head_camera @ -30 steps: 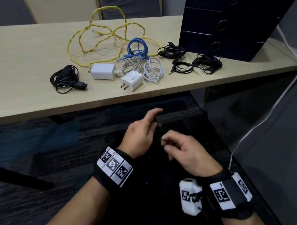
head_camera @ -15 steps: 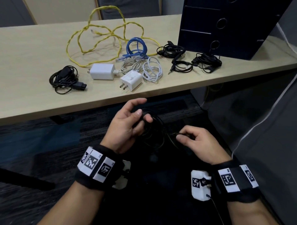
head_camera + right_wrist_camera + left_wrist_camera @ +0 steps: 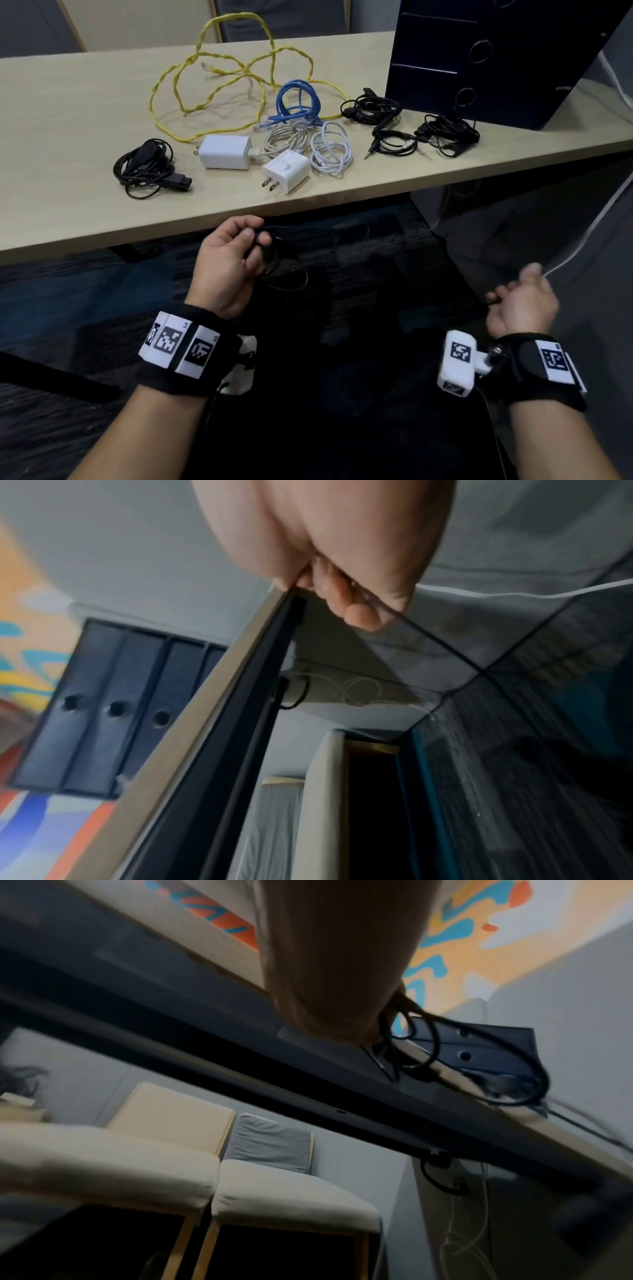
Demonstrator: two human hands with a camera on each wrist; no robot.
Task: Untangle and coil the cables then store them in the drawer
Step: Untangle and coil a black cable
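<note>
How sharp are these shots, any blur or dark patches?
Head view: table evenly lit and sharp, thin black cable nearly lost against the dark floor, right hand slightly smeared. Left wrist view: dim, streaked with motion blur. Right wrist view: soft, blurred background.

you can't see most of the thin black cable (image 3: 274, 270) against the dark floor. your left hand (image 3: 227, 263) hides its loops. the drawer box (image 3: 496, 58) is cut off at the top edge.
</note>
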